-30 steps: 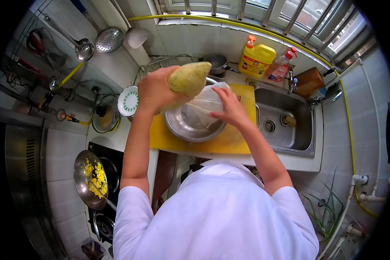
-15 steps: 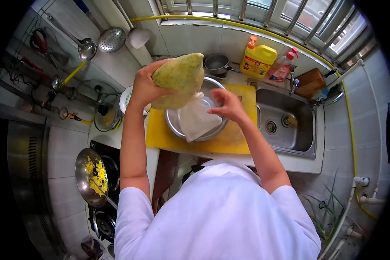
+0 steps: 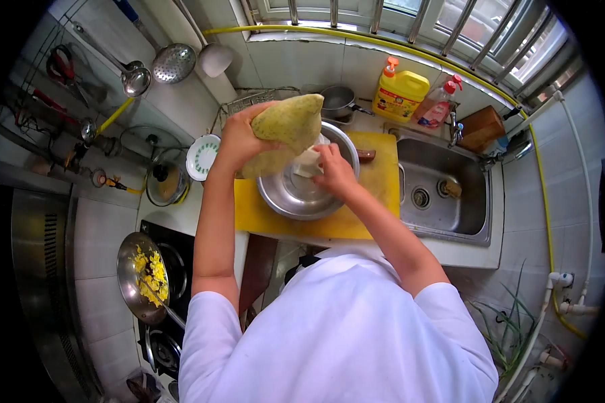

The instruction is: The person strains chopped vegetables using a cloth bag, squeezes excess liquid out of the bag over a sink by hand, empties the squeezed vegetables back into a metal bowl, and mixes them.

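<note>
The left hand's (image 3: 243, 138) fingers clamp a yellow-green bag (image 3: 287, 124) above the bowl (image 3: 294, 203); it looks soft, probably saggy, best gripped around its middle. The right hand's (image 3: 336, 172) fingers pinch limp white wrapping (image 3: 307, 162).

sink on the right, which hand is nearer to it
Right. The right hand is over the metal bowl, left of the sink; the left hand, holding the yellow-green bag, is farther left.
</note>
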